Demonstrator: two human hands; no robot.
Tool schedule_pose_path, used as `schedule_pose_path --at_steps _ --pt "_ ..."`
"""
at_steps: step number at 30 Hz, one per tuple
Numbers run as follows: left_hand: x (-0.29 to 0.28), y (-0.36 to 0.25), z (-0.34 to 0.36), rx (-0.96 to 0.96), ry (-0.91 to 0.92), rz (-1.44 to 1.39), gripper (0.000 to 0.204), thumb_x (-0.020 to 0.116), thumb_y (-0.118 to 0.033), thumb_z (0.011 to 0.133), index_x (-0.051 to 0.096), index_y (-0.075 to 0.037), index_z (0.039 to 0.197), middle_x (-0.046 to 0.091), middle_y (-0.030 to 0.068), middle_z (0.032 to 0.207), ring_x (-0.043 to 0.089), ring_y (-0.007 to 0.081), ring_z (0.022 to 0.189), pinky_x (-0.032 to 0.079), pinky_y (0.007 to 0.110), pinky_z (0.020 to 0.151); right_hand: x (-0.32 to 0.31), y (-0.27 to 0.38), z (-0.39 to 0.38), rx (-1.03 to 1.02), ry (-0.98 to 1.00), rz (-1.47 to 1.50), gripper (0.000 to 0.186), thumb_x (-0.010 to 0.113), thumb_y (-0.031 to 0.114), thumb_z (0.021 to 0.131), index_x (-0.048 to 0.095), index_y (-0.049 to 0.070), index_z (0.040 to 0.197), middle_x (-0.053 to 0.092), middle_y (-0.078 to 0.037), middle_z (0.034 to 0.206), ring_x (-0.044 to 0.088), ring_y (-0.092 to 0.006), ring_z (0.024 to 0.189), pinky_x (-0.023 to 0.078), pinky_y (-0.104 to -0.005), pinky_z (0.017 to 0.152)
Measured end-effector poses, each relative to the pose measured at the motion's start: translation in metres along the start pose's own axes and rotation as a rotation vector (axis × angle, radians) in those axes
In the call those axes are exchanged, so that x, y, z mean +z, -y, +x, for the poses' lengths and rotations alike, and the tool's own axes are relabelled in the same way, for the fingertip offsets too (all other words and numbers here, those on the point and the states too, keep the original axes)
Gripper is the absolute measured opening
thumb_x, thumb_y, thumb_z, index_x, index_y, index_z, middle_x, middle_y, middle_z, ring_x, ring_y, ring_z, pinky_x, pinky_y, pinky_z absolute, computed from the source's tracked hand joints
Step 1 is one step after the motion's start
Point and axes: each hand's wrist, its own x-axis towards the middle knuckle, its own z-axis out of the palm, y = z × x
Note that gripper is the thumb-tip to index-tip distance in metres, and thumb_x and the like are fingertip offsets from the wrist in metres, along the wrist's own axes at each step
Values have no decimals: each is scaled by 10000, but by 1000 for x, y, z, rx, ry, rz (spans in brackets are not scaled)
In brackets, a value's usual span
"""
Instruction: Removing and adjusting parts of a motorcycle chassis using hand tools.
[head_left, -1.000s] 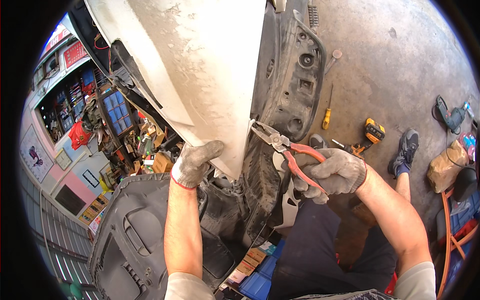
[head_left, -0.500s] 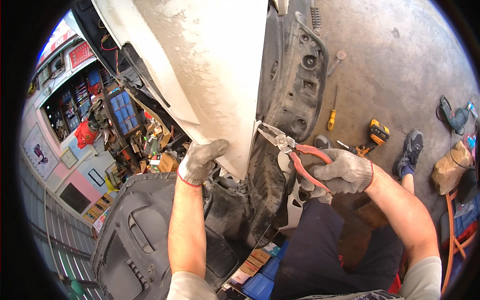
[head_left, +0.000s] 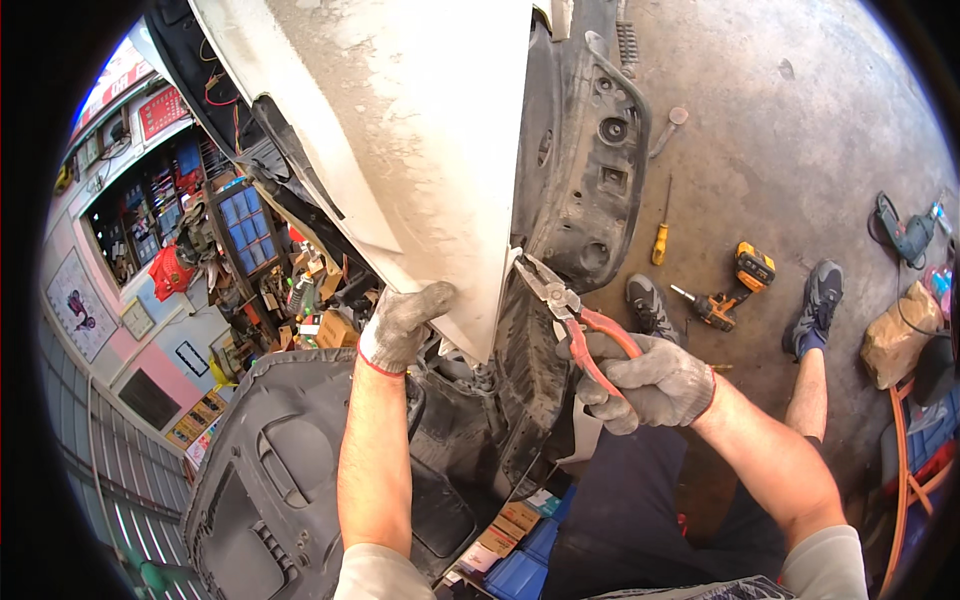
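Note:
A large dirty white body panel [head_left: 420,130] reaches down the middle of the view and narrows to a pointed lower end. My left hand [head_left: 403,325], in a grey work glove, is closed around the left edge of that end, thumb on top. My right hand [head_left: 660,385], gloved too, grips the red handles of a pair of pliers [head_left: 563,301]. The metal jaws point up and left, at the panel's right edge near a small white tab [head_left: 514,255]. Whether they bite on it I cannot tell. A black plastic part [head_left: 590,190] runs alongside the panel.
A yellow-handled screwdriver [head_left: 660,243], a yellow and black cordless drill [head_left: 735,285] and a teal power tool [head_left: 906,230] lie on the concrete floor at right. A big black plastic cover [head_left: 290,470] fills the lower left. Cardboard boxes [head_left: 508,525] sit below the panel.
My right hand has moved left and slightly down, tilting the pliers more steeply, with their jaws still by the panel edge. The left hand keeps its hold. One shoe shows more fully.

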Motion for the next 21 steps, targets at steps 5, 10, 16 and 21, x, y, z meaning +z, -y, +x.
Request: schedule_pose_path --at_steps 5,10,16,21 --pt "-1 2 0 -19 13 -1 521 710 -175 720 567 33 1177 640 106 1062 597 210 981 464 332 890 0 -18 -8 -23 107 122 423 574 180 903 429 120 1295 497 -38 857 470 -118 720 377 -234 540" --pt "3 -6 -6 -114 -6 6 270 667 -114 773 648 40 994 673 96 946 631 189 860 509 315 791 -1 -46 -124 -98 -258 -148 447 637 129 855 467 -5 1246 611 -164 952 626 -220 760 514 -339 663" --pt "-3 6 -6 49 -19 78 271 609 -115 804 637 51 1017 667 107 965 637 191 892 514 318 802 -9 -35 -145 -139 -594 -489 395 569 62 860 493 -7 1242 638 -126 922 635 -187 778 528 -327 676" --pt "4 3 -9 -37 -130 50 406 666 -225 804 601 55 1091 652 124 998 634 226 906 513 359 829 -11 -52 -140 -194 -666 -715 354 528 50 875 500 0 1224 624 -71 877 584 -138 718 492 -286 664"
